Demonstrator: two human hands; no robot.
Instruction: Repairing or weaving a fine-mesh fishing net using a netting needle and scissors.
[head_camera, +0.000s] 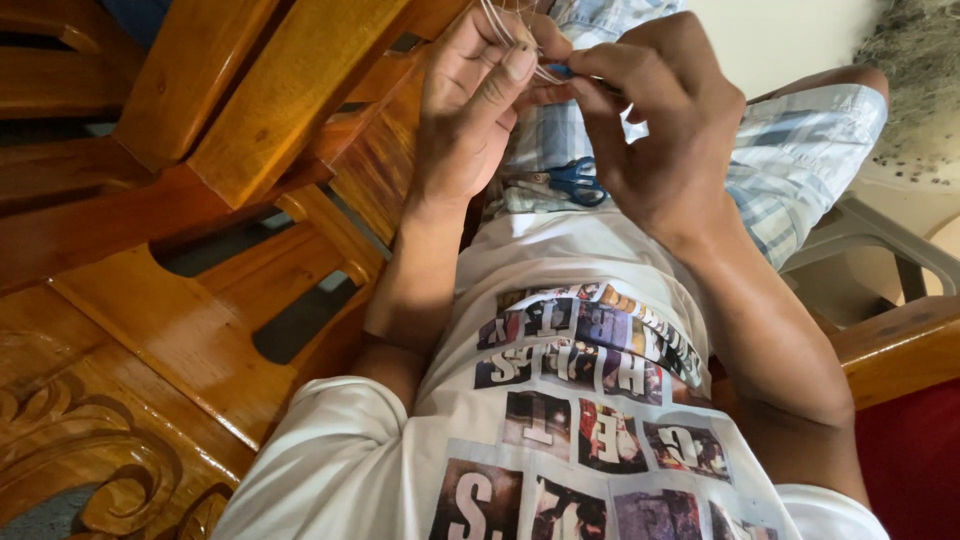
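Observation:
My left hand (470, 100) is raised over my lap and pinches a bundle of thin pale wire strands (497, 22) that run up out of the picture. My right hand (660, 120) meets it from the right, thumb and forefinger closed on a small blue piece (560, 70) at the end of the strands. The fingertips of both hands touch there. Blue-handled scissors (577, 181) lie on my lap just below the hands, on plaid shorts (800, 150). What the blue piece is stays too hidden to tell.
A varnished wooden chair frame (200, 130) with carved slats fills the left side. A wooden armrest (900, 345) and a grey plastic chair (880, 240) are at the right. My white printed shirt (570, 400) covers the lower middle.

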